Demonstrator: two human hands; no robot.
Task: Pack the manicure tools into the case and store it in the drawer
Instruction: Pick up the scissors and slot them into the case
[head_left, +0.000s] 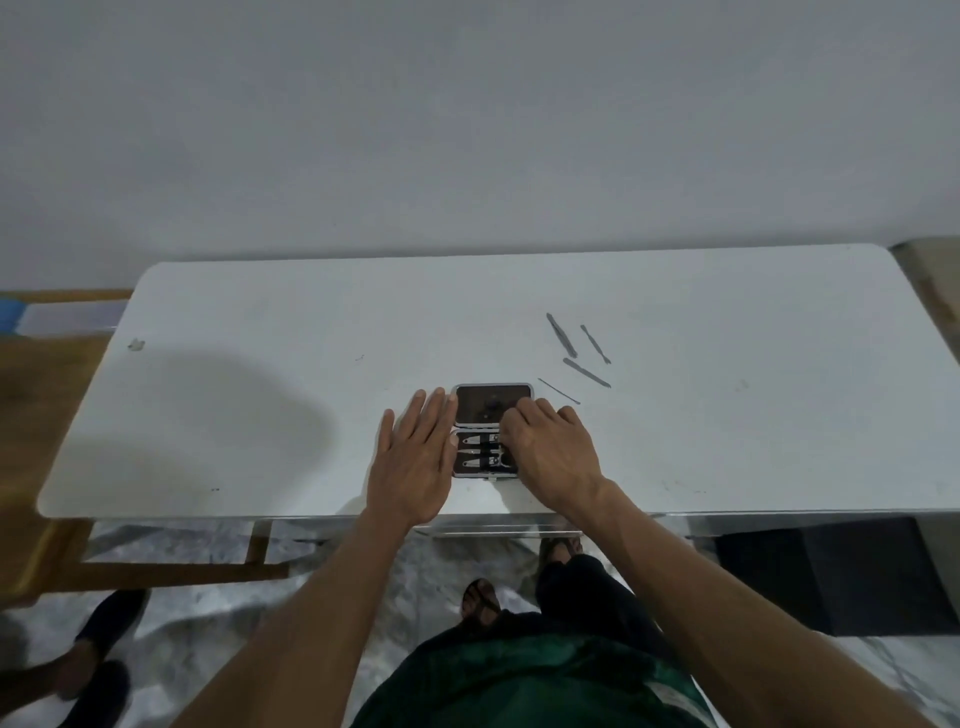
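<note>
white table (260, 415) against a grey wall (467, 130); dark shoes (104, 649) on marble floor (208, 623).

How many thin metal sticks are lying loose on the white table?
4, all to the right of the open case: a long grey one farthest back, a thinner one beside it, a flat one nearer, and a wire-thin one nearest the case.

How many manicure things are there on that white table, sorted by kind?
Open dark hinged case with silver rim: 1
Silver clippers strapped in the case's lower half: 2
Thin grey metal tools lying loose on the white table, right of the case: 4
Total: 7
The right hand hides part of the case.
</note>
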